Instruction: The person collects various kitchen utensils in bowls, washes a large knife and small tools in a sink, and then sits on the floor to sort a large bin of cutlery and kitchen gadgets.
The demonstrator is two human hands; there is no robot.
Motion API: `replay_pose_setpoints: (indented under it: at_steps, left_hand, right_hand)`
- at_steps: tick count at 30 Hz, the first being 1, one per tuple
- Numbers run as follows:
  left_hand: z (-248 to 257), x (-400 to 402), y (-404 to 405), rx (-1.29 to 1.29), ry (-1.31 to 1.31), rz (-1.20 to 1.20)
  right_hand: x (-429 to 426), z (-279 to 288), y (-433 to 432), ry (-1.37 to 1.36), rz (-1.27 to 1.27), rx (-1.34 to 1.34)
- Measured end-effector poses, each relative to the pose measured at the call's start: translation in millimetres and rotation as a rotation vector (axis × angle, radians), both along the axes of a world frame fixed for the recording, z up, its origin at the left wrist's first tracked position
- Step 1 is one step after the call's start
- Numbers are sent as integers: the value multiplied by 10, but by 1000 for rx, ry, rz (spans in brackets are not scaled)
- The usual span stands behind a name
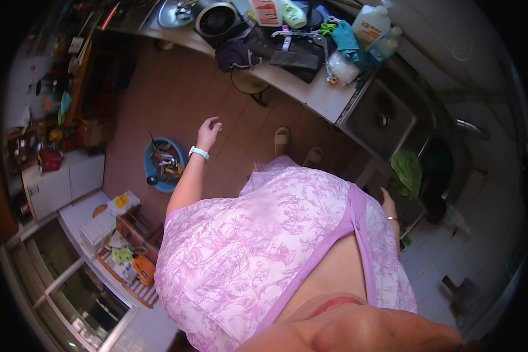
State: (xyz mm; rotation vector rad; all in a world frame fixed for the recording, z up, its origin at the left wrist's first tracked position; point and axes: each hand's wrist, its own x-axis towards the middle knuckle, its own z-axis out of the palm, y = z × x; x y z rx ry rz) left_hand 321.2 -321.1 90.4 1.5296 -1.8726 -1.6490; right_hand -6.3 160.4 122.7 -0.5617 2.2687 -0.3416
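Observation:
My left hand (210,131), with a pale watch on the wrist, hangs over the tiled floor with its fingers loosely bent and nothing in it. Nearest to it is a blue plastic basin (146,163) on the floor, filled with tools and handled items. On the other side, my right hand (387,203) hangs beside the purple patterned garment (264,229); a gold bracelet circles its wrist. Much of that hand is hidden, so its grip is unclear. A green plastic bag (407,171) hangs by the sink, close to it.
Ahead runs a counter (330,103) with a stainless steel sink (378,103), bottles, green-handled scissors (327,29) and a dark cloth (232,55). A round stool (249,82) stands under its edge. Cabinets (66,180) and a slatted rack (141,290) lie to the left.

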Motion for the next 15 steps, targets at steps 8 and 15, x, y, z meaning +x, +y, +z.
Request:
replay_pose_setpoints:
  at_steps: [8,15]
  left_hand:
    - [-499,1786,1735,298,-319,370]
    - [-1156,3057,2128,426,-492,662]
  right_hand:
    - [-121,-731,-280,-238,336,212]
    - [277,-750,-1237,-223,375,180]
